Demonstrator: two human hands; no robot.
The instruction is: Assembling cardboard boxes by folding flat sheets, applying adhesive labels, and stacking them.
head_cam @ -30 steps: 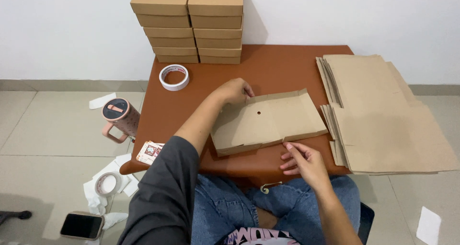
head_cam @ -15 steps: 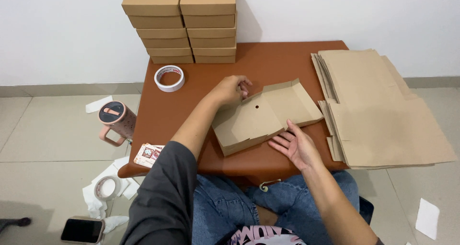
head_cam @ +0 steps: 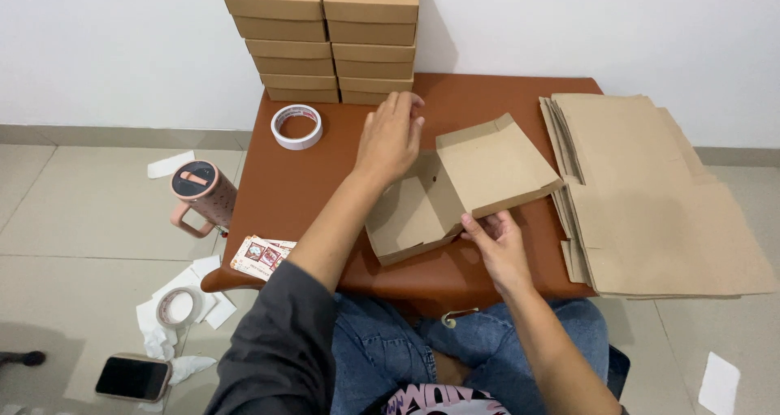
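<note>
**Folding a flat box piece into shape**

Head view: A brown cardboard piece (head_cam: pixel 455 189) lies in the middle of the brown counter (head_cam: pixel 341 171). It is half folded. One big flap stands up and leans toward 2 o'clock.

The left hand (head_cam: pixel 390 137) rests at the 11 o'clock side of the cardboard. Its fingers are spread and loose, so it is open, pressing or steadying and not gripping. The right hand (head_cam: pixel 497 240) is at the 6 o'clock edge. Its fingers pinch the near edge of the raised flap, so it is closed on the cardboard.

To do this fold well, I think the left hand should push flat on the bottom part so it cannot slide. The right hand should bend the flap along its crease line, slow and even. Bending away from the crease could wrinkle or tear the cardboard.

At 3 o'clock a pile of flat cardboard sheets (head_cam: pixel 650 196) sits just beside the piece, hanging over the counter edge. It could slip if bumped. At 12 o'clock finished boxes (head_cam: pixel 325 37) are stacked against the wall. A tape roll (head_cam: pixel 296 127) lies at 10 o'clock.

On the floor at 9 o'clock stands a pink mug (head_cam: pixel 203 196). Farther down lie another tape roll (head_cam: pixel 179 307) and a phone (head_cam: pixel 132 378).
</note>
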